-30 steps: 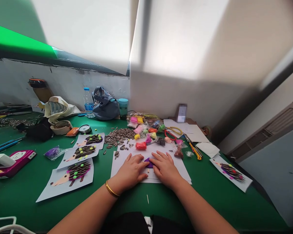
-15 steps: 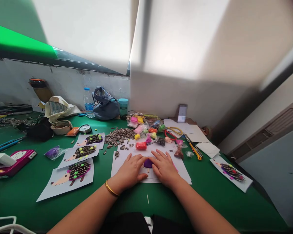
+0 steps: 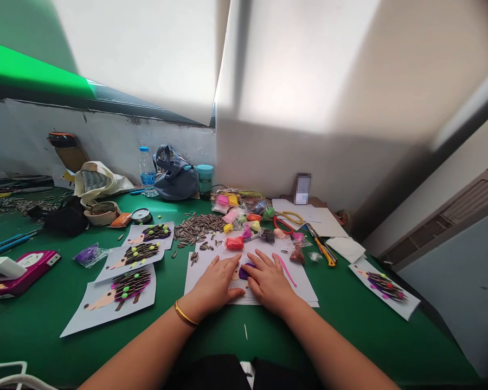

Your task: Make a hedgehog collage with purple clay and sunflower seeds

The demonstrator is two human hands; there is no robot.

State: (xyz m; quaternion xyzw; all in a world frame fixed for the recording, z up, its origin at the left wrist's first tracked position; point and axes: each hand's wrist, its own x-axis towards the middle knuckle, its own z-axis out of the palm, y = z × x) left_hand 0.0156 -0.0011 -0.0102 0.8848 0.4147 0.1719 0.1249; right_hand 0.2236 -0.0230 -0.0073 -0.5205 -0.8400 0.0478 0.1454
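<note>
My left hand [image 3: 214, 283] lies on the left part of a stack of white paper [image 3: 194, 275], fingers stretched out. Fingers spread, my right hand [image 3: 270, 281] rests over a flat purple piece of clay [image 3: 244, 272] and covers its right side. Part of a peach clay shape shows between the hands at the purple clay's left edge. Just right of my right hand, a thin pink tool [image 3: 285, 270] lies on the paper. Beyond my fingers sits a red packet of clay [image 3: 234, 243].
Sunflower seeds [image 3: 199, 227] are heaped behind the paper, beside several bagged clay lumps [image 3: 232, 214]. Hedgehog pictures [image 3: 124, 292] lie at left, another hedgehog picture [image 3: 384, 287] at right. Scissors [image 3: 289, 218] and a yellow cutter [image 3: 331, 257] lie back right. A toothpick [image 3: 245, 331] lies in front.
My right hand has shifted slightly, its fingers spreading and the fingertips drawing apart from the left hand's. More of the pink tool shows beside it. My left hand stays nearly in place.
</note>
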